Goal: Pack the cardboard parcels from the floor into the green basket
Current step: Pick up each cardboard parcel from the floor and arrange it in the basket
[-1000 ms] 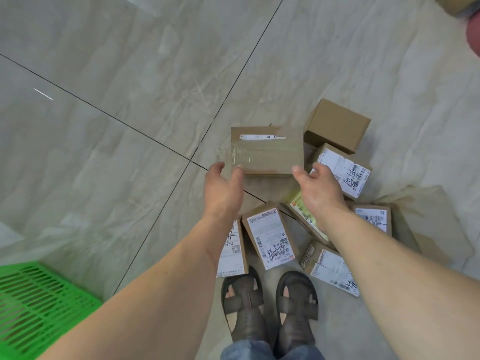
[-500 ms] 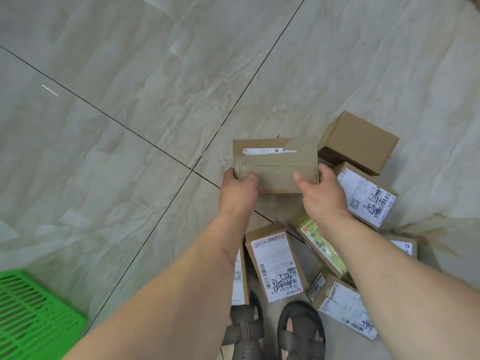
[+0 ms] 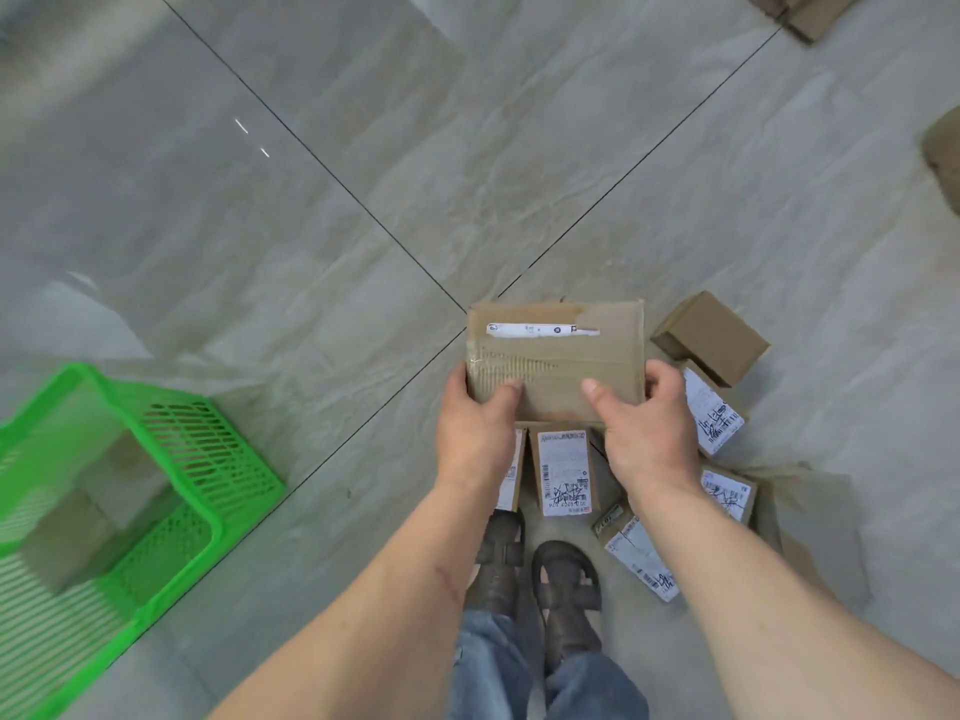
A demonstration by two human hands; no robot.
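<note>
Flat parcel (image 3: pixel 556 363) is off the floor (image 3: pixel 363 174), held level in front of the person, over the near edge of the pile. Both hands grip it: left hand (image 3: pixel 475 433) on the near-left corner, thumb on top; right hand (image 3: pixel 649 433) on the near-right corner, thumb on top, fingers wrapped around the side edge. Torn white label strip and clear tape on its top face. Under and right of it, the pile on the floor: a labelled box (image 3: pixel 563 470) just ahead of the shoes (image 3: pixel 540 579), a thin one beside it partly hidden by the left wrist, a plain brown box (image 3: pixel 709 337) to the far right, more labelled ones (image 3: pixel 711 413) behind the right arm. Basket (image 3: pixel 208 449) sits well apart to the left, with at least two brown boxes (image 3: pixel 93 517) already inside; that area is blurred, so I can't count them. Judgement: pickup done, next is the carry left and the drop in. Risks: grip is only on the near edge, so the far end could sag or the parcel could slide out on the swing, and tape on top looks slick under the thumbs. Basket is partly full, so a flat parcel may land tilted on the boxes or catch the rim. The pile sits right at the feet, so a step left could kick or trip on it.
</note>
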